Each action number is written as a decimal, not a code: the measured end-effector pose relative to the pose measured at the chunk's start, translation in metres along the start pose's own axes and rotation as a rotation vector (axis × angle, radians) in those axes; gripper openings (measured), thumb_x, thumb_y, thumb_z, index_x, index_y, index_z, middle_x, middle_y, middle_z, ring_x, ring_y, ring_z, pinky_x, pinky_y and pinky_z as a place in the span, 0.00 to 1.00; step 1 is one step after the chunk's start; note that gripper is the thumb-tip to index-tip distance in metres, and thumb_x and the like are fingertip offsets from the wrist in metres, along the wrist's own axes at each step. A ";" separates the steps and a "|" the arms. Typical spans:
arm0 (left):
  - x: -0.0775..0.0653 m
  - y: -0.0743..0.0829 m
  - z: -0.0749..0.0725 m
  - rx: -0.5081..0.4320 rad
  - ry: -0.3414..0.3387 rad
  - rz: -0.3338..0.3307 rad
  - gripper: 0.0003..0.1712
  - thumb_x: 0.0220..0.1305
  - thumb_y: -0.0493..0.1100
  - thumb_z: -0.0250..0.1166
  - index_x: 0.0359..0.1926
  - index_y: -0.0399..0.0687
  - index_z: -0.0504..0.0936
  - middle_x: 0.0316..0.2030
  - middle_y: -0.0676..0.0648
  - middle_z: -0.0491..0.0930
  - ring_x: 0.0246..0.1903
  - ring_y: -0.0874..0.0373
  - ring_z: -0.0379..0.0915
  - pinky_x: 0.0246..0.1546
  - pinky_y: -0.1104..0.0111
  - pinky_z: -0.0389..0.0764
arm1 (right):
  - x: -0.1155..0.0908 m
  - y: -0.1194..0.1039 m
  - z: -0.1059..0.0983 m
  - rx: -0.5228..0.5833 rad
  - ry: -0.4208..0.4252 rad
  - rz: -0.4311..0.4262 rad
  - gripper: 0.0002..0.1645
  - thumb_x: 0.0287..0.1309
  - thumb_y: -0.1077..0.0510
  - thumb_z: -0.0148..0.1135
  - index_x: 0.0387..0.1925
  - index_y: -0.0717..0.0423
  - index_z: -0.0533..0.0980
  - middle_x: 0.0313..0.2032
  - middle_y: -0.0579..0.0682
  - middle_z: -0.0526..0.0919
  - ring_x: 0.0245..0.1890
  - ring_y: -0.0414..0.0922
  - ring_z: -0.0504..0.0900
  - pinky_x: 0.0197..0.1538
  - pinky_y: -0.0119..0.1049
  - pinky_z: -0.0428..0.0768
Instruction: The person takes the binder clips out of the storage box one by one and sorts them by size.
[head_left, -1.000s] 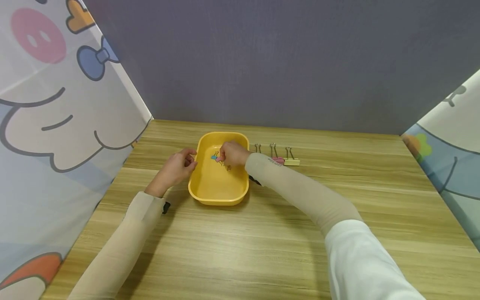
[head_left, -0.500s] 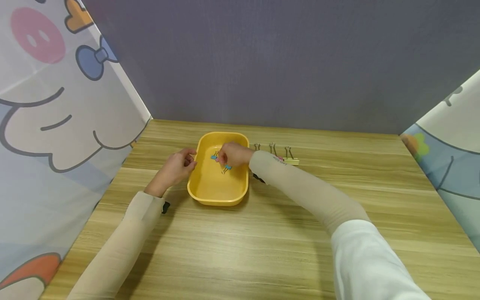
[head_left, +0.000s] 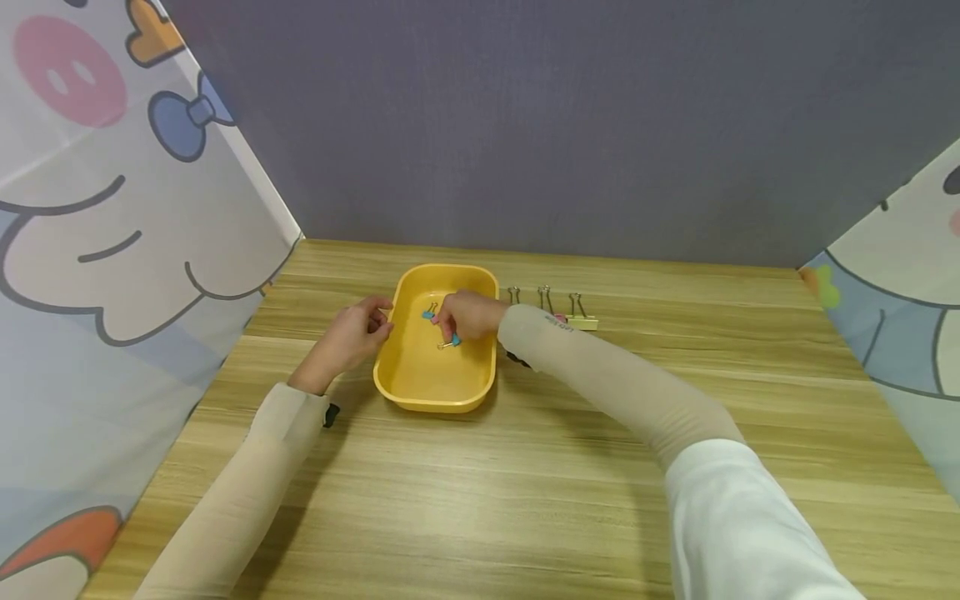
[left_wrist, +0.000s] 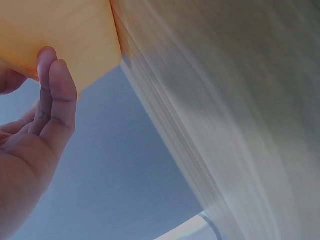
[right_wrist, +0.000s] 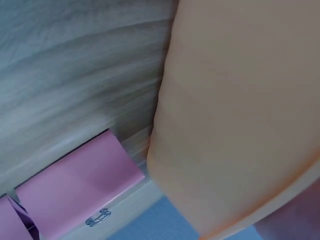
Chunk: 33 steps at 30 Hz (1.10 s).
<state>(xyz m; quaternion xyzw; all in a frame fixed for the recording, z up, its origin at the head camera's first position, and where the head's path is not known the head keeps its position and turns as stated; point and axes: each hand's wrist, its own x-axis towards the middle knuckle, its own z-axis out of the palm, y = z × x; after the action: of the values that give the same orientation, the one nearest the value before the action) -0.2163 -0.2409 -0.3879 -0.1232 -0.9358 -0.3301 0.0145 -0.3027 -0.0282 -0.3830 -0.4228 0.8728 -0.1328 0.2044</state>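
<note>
A yellow plastic tray [head_left: 435,375] stands on the wooden table. My left hand [head_left: 352,337] holds its left rim, with fingers bent against the outer wall [left_wrist: 90,45] in the left wrist view. Inside the tray, my right hand [head_left: 468,315] reaches down with its fingertips pinching a small blue binder clip [head_left: 455,340], whose wire handles point left. Beside the fingers lie a small pink binder clip [head_left: 435,319], partly hidden, and another small blue binder clip [head_left: 428,315]. The right wrist view shows the tray's outer wall but hides the fingertips.
Right of the tray, larger binder clips stand in a row, partly behind my right forearm. Among them are a yellow one [head_left: 582,322] and a pink one [right_wrist: 82,182]. A grey panel [head_left: 555,125] rises behind the table [head_left: 465,500].
My right fingertips have shifted from the small pink clip to the blue clip nearer me, which has turned slightly. My left hand has stayed at the tray's rim.
</note>
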 end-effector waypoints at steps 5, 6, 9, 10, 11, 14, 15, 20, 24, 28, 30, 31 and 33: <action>0.000 0.001 -0.001 -0.002 -0.013 -0.016 0.19 0.65 0.34 0.58 0.56 0.30 0.70 0.35 0.39 0.77 0.33 0.50 0.75 0.33 0.62 0.78 | -0.002 -0.004 0.002 -0.023 -0.027 -0.055 0.04 0.53 0.66 0.67 0.26 0.55 0.83 0.32 0.43 0.83 0.41 0.41 0.79 0.43 0.26 0.74; 0.000 0.001 -0.001 -0.002 -0.013 -0.016 0.19 0.65 0.34 0.58 0.56 0.30 0.70 0.35 0.39 0.77 0.33 0.50 0.75 0.33 0.62 0.78 | -0.002 -0.005 0.003 -0.025 -0.028 -0.068 0.03 0.53 0.65 0.68 0.27 0.56 0.83 0.32 0.44 0.83 0.40 0.41 0.78 0.42 0.26 0.74; 0.000 0.001 -0.002 0.000 -0.013 -0.014 0.19 0.65 0.34 0.58 0.55 0.30 0.70 0.34 0.40 0.78 0.31 0.51 0.75 0.32 0.62 0.78 | -0.002 -0.007 0.007 -0.027 -0.023 -0.091 0.03 0.53 0.64 0.68 0.26 0.55 0.83 0.30 0.45 0.82 0.32 0.40 0.76 0.37 0.27 0.74; 0.000 0.001 -0.002 0.004 -0.013 -0.012 0.19 0.65 0.34 0.59 0.55 0.30 0.70 0.33 0.40 0.78 0.30 0.51 0.75 0.31 0.62 0.78 | -0.002 -0.008 0.008 -0.030 -0.017 -0.098 0.03 0.54 0.62 0.68 0.26 0.55 0.83 0.29 0.44 0.81 0.31 0.39 0.75 0.37 0.27 0.74; 0.000 0.001 -0.002 0.008 -0.014 -0.011 0.19 0.65 0.34 0.59 0.55 0.30 0.71 0.32 0.40 0.78 0.29 0.52 0.75 0.30 0.62 0.78 | -0.002 -0.008 0.010 -0.029 -0.011 -0.105 0.04 0.54 0.62 0.68 0.25 0.54 0.83 0.28 0.44 0.81 0.30 0.39 0.75 0.37 0.27 0.74; -0.001 0.001 -0.001 0.014 -0.016 -0.015 0.19 0.65 0.35 0.59 0.55 0.31 0.71 0.30 0.42 0.79 0.26 0.53 0.75 0.28 0.63 0.77 | -0.001 -0.009 0.013 -0.028 0.004 -0.127 0.05 0.54 0.61 0.68 0.24 0.55 0.82 0.27 0.44 0.82 0.29 0.38 0.75 0.51 0.34 0.73; -0.002 0.001 -0.001 0.014 -0.017 -0.016 0.19 0.64 0.35 0.59 0.55 0.31 0.71 0.30 0.42 0.79 0.26 0.53 0.75 0.28 0.63 0.77 | -0.001 -0.009 0.014 -0.030 0.009 -0.134 0.06 0.54 0.61 0.68 0.23 0.55 0.82 0.26 0.43 0.82 0.29 0.38 0.75 0.57 0.37 0.70; -0.003 0.003 -0.002 -0.005 -0.023 -0.025 0.19 0.64 0.34 0.59 0.55 0.31 0.70 0.29 0.42 0.79 0.23 0.55 0.75 0.25 0.64 0.78 | -0.001 -0.011 0.018 -0.023 0.013 -0.156 0.08 0.56 0.61 0.66 0.23 0.56 0.81 0.25 0.43 0.82 0.29 0.37 0.76 0.69 0.48 0.46; -0.004 0.004 -0.001 -0.023 -0.033 -0.031 0.19 0.65 0.34 0.58 0.56 0.31 0.70 0.29 0.41 0.79 0.20 0.56 0.75 0.23 0.65 0.78 | -0.001 -0.014 0.019 -0.026 -0.003 -0.180 0.05 0.53 0.66 0.67 0.24 0.57 0.81 0.25 0.44 0.82 0.29 0.36 0.77 0.68 0.39 0.53; -0.004 0.004 -0.001 -0.020 -0.036 -0.035 0.20 0.65 0.34 0.58 0.56 0.31 0.70 0.29 0.41 0.79 0.19 0.57 0.75 0.22 0.66 0.78 | -0.003 -0.019 0.018 -0.023 -0.025 -0.213 0.06 0.47 0.71 0.68 0.25 0.58 0.82 0.26 0.45 0.83 0.30 0.36 0.77 0.56 0.27 0.67; -0.004 0.004 -0.001 -0.018 -0.035 -0.037 0.20 0.65 0.34 0.58 0.56 0.31 0.69 0.29 0.41 0.79 0.18 0.57 0.74 0.22 0.66 0.78 | -0.003 -0.020 0.018 -0.013 -0.038 -0.215 0.06 0.46 0.70 0.68 0.25 0.57 0.82 0.26 0.44 0.82 0.29 0.37 0.76 0.46 0.26 0.72; -0.004 0.005 -0.001 -0.019 -0.035 -0.039 0.20 0.65 0.34 0.58 0.56 0.31 0.69 0.29 0.41 0.78 0.18 0.58 0.75 0.22 0.66 0.78 | -0.003 -0.020 0.018 -0.006 -0.044 -0.213 0.06 0.45 0.70 0.68 0.25 0.57 0.82 0.26 0.43 0.82 0.29 0.37 0.76 0.42 0.26 0.73; -0.004 0.005 -0.001 -0.020 -0.034 -0.040 0.20 0.65 0.34 0.58 0.56 0.31 0.69 0.29 0.41 0.78 0.18 0.57 0.75 0.21 0.66 0.78 | -0.004 -0.020 0.018 0.003 -0.051 -0.210 0.06 0.45 0.69 0.69 0.25 0.57 0.82 0.25 0.42 0.81 0.28 0.37 0.75 0.37 0.26 0.74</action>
<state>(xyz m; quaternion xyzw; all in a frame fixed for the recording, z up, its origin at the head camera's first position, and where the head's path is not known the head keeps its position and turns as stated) -0.2115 -0.2387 -0.3850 -0.1100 -0.9349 -0.3374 -0.0091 -0.2783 -0.0385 -0.3903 -0.5150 0.8180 -0.1441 0.2120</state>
